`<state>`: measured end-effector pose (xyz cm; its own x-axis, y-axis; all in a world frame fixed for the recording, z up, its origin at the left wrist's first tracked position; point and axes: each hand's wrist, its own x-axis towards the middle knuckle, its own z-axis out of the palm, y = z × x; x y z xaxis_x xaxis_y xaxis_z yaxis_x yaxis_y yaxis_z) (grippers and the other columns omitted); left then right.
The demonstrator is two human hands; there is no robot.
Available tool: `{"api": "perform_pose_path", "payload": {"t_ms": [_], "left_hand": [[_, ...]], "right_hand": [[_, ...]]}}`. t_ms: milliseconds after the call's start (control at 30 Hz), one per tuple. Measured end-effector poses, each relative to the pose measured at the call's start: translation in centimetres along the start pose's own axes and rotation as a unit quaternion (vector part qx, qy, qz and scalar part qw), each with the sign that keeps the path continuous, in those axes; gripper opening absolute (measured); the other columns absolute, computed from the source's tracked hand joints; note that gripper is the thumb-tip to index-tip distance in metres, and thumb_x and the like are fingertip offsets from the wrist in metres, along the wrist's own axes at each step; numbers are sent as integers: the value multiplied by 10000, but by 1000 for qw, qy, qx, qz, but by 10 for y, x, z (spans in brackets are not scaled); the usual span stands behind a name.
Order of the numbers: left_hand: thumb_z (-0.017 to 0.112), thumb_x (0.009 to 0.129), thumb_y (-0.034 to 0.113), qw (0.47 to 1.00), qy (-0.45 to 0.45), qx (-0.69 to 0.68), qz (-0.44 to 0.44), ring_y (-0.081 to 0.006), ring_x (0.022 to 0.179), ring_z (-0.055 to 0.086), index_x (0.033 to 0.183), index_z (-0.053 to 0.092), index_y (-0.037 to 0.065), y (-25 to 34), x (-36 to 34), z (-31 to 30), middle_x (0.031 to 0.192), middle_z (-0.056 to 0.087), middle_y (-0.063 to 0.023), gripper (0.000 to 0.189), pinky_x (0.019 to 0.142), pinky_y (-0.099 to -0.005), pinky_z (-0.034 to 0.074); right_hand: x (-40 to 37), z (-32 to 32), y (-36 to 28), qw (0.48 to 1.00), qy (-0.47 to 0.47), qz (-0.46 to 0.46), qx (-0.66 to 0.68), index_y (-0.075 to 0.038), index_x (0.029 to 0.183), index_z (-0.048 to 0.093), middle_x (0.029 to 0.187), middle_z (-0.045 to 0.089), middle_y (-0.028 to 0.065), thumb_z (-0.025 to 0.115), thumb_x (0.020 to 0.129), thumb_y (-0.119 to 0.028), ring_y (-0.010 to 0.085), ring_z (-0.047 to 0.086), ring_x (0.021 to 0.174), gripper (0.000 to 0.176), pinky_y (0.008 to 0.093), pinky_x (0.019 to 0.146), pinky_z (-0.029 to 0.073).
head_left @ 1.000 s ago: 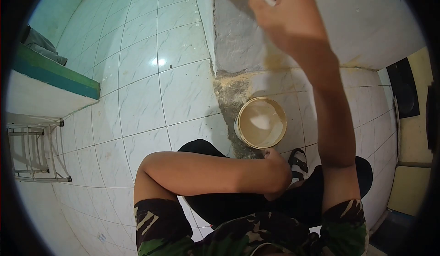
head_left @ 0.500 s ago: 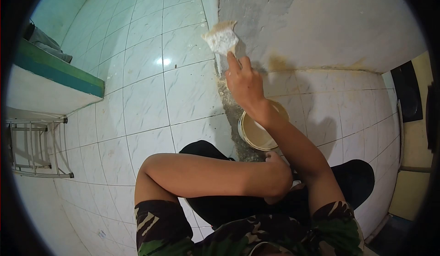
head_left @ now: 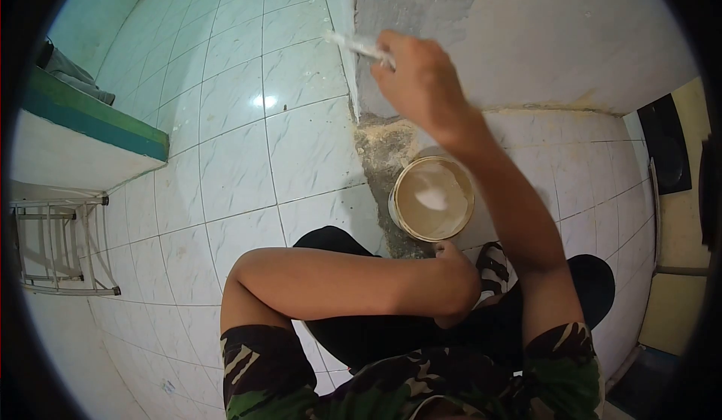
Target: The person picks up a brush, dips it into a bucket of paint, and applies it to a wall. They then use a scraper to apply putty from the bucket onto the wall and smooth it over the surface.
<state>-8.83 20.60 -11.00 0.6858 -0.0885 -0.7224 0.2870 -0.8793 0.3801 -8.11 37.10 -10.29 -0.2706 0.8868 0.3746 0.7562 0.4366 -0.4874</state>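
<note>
My right hand (head_left: 425, 81) is closed round the handle of a wide paintbrush (head_left: 357, 47), its head white with paint. Turned nearly edge-on and a little blurred, the brush points left across the corner edge of the grey wall (head_left: 541, 36). Below that hand stands a round bucket (head_left: 394, 211) on the floor, with whitish liquid inside and a stained rim. Across my knee lies my left forearm, and my left hand (head_left: 456, 273) hangs beside the bucket, one fingertip right at its near rim; its other fingers are hidden.
White floor tiles (head_left: 233, 179) spread to the left, with a bare cement strip (head_left: 382, 145) along the wall's corner. A metal rack (head_left: 64, 243) stands at far left under a green-edged ledge (head_left: 98, 115). A sandalled foot (head_left: 492, 269) is close to the bucket.
My right hand has moved up and right, and the brush has turned from face-on to edge-on. The bucket's inside now shows more fully. My left hand stays put.
</note>
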Motion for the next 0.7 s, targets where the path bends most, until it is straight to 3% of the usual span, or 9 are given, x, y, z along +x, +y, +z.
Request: {"api": "perform_pose_path", "payload": {"t_ms": [67,200,267,300,400,467,500,667,700], "left_hand": [[705,755,222,1000,-7,4,3,-290,1073,660,1114,711,112,-1,1,0,1099,703,-97,376,863,-461,480],[705,755,220,1000,1,0,6,-295,1081,658,1113,711,113,-3,-2,-2,1104,703,-99,374,869,-467,480],[706,755,218,1000,6,-10,7,-295,1086,658,1109,712,110,-4,-3,-4,1110,703,-100,370,874,-469,482],[706,755,218,1000,6,-10,7,-295,1086,658,1109,712,110,-4,-2,-3,1110,703,-100,370,874,-469,482],[710,753,219,1000,17,-2,1,-291,1092,656,1109,713,108,-4,0,-1,1119,702,-98,373,877,-467,484],[712,748,218,1000,7,-3,-2,-286,1103,651,1115,714,108,-4,-4,-5,1127,699,-98,383,874,-465,487],[712,748,218,1000,7,-3,-6,-286,1103,651,1115,714,108,-5,-3,-5,1127,699,-98,383,874,-465,487],[716,739,217,1000,24,-11,5,-285,1088,659,1101,724,109,-5,-3,-3,1125,701,-102,378,872,-463,496],[716,739,217,1000,23,-9,4,-285,1088,659,1101,724,109,-6,-5,-4,1125,701,-102,378,872,-463,496]], "right_hand": [[11,-26,-12,1000,18,17,-14,-40,1048,648,787,668,203,664,849,-127,369,663,736,218,426,675,529],[23,-76,-37,996,81,-33,16,-51,977,634,789,659,190,676,827,-122,385,671,720,172,462,690,553],[24,-101,-59,995,83,-7,50,66,901,611,731,621,259,577,829,-61,396,645,692,149,438,647,478],[19,-98,-63,995,83,-6,51,66,901,611,731,621,259,577,829,-61,396,645,692,149,438,647,478],[8,-73,-57,970,222,-92,26,66,920,611,742,623,265,582,831,-66,404,641,685,162,440,646,483],[5,-18,-16,936,306,-165,-54,-89,1071,627,832,628,133,708,798,-114,344,669,678,285,421,600,561],[-6,0,-9,953,265,-136,-56,-88,1219,644,910,620,115,696,789,-41,315,648,677,435,401,597,541],[-47,83,40,977,163,-115,-70,-77,1281,590,941,586,159,686,809,-82,352,645,685,482,406,607,554],[-54,88,38,990,108,-69,-60,-70,1269,589,942,588,171,675,820,-94,365,651,711,457,425,633,555]]}}
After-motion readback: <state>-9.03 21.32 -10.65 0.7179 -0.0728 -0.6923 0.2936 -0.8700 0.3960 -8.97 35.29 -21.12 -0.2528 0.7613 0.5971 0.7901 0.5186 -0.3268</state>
